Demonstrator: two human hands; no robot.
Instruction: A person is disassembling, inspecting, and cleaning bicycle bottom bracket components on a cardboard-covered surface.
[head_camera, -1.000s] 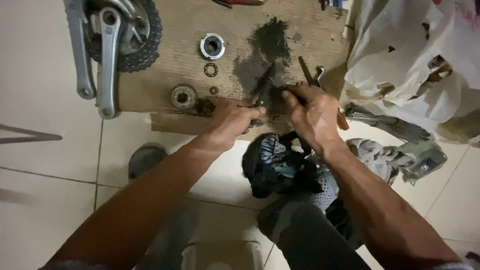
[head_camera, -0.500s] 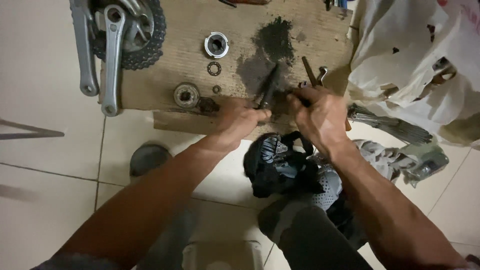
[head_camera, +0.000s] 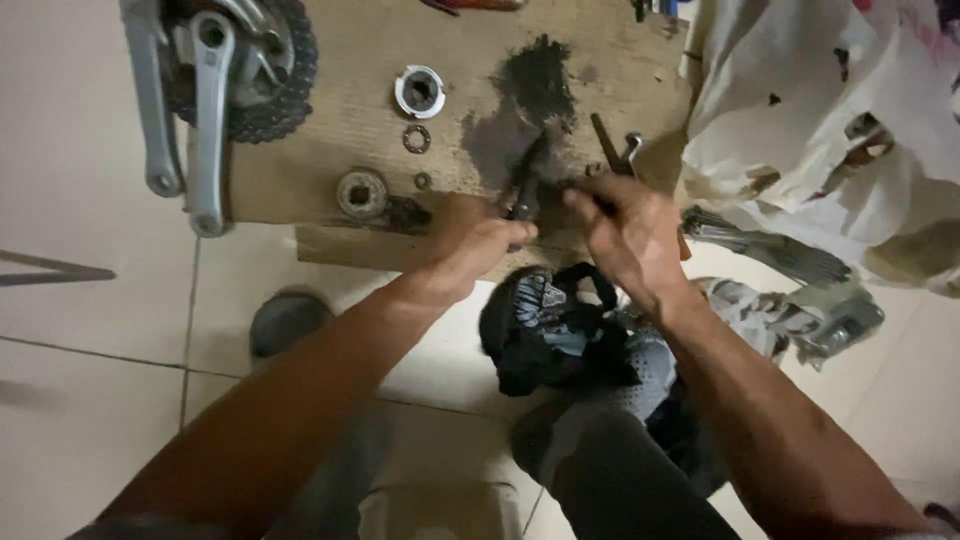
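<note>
My left hand (head_camera: 478, 243) grips a dark greasy metal shaft (head_camera: 524, 185) that rests on a cardboard sheet (head_camera: 330, 110) over a black grease stain (head_camera: 535, 85). My right hand (head_camera: 625, 230) is closed just right of the shaft; what it holds is hidden by the fingers. Close beside my right hand lie a thin metal tool (head_camera: 605, 140) and a small wrench end (head_camera: 630, 148).
On the cardboard sit a silver crankset with chainring (head_camera: 215, 70), a silver bearing cup (head_camera: 420, 92), a small toothed washer (head_camera: 416, 139), a round cup (head_camera: 361, 192) and a dark part (head_camera: 408, 213). A black rag (head_camera: 555, 330) lies below the hands. White cloth (head_camera: 820, 110) fills the right.
Both hands stayed at the shaft; the view shifted slightly, with the hands working close together over the grease stain.
</note>
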